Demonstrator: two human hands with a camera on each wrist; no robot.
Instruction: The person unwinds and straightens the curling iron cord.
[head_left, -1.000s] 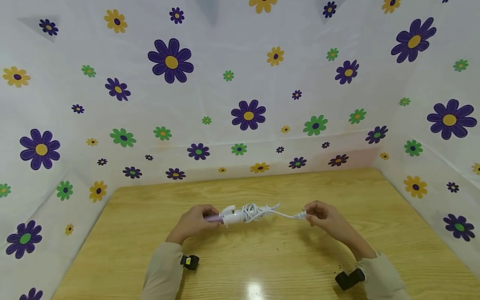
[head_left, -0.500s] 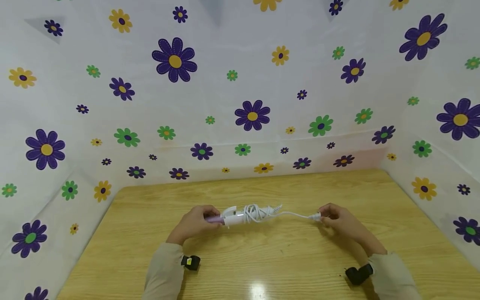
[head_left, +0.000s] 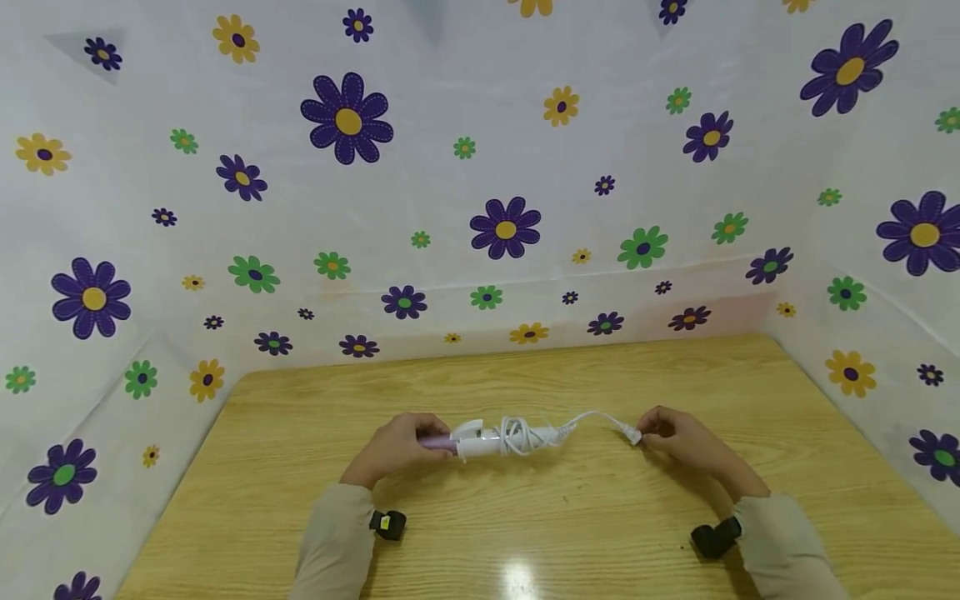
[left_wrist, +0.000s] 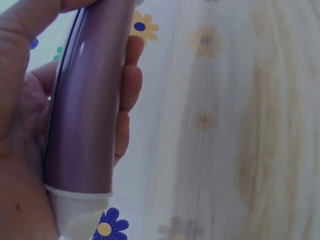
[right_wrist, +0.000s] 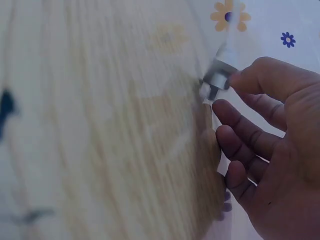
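A curling iron (head_left: 487,442) with a white handle and a purple barrel (left_wrist: 87,110) lies level across the middle of the head view, over the table. My left hand (head_left: 397,448) wraps its fingers and thumb round the barrel. A white cord (head_left: 517,435) is coiled in loops round the handle. From the handle's right end, its free length arches up and over to the plug (head_left: 632,433). At the plug, my right hand (head_left: 681,442) pinches it with the fingertips. In the right wrist view the plug (right_wrist: 218,77) is blurred beside the fingertips, the other fingers loosely bent.
The wooden table (head_left: 465,533) spreads beneath both hands. A white sheet (head_left: 420,183) printed with flowers rises at its back, left and right edges. Black wrist cameras (head_left: 716,537) are strapped below the sleeves.
My right hand has drawn the plug rightward, lengthening the free cord. Since half a second ago, the iron has shifted slightly right with my left hand, and the cord has bowed upward.
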